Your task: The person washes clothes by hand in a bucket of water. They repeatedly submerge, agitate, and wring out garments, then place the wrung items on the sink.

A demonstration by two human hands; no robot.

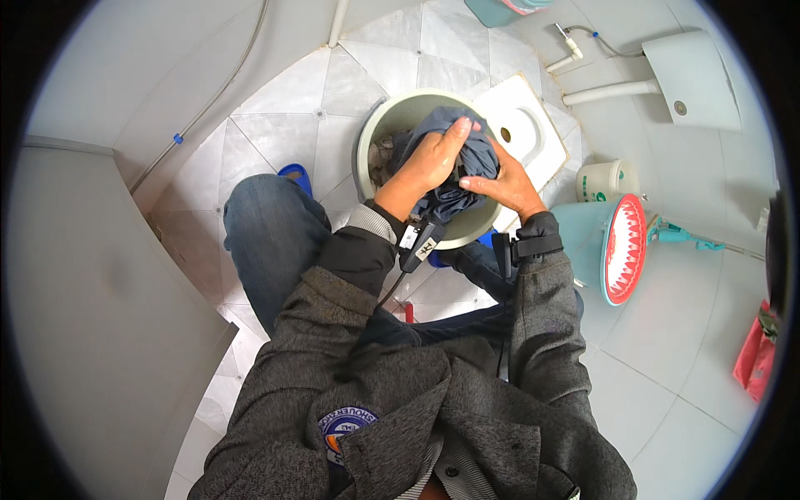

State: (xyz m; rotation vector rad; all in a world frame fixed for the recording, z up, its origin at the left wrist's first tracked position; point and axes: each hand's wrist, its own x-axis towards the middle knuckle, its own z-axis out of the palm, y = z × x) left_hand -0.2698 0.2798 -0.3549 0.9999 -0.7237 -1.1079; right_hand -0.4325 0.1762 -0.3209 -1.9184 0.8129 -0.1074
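Observation:
Bunched dark blue-grey cloth (pixel 480 155) is held between my two hands over a pale round bucket (pixel 363 162). My left hand (pixel 433 160) grips it from the left, fingers stretched along its top. From the right, my right hand (pixel 510 185) presses the bundle with the thumb across its front; some fingers are hidden behind the folds. Part of the cloth hangs down inside the near rim. Lighter, crumpled fabric (pixel 381 158) lies deeper in the bucket on the left. Whether the bucket contains water cannot be seen.
A white squat toilet (pixel 546 148) lies just beyond the bucket's right side. Farther right stand a white pail (pixel 600 182) and a turquoise tub with a red rim (pixel 625 250). A cistern (pixel 692 79) hangs on the wall. My knees flank the bucket; a blue slipper (pixel 297 177) shows.

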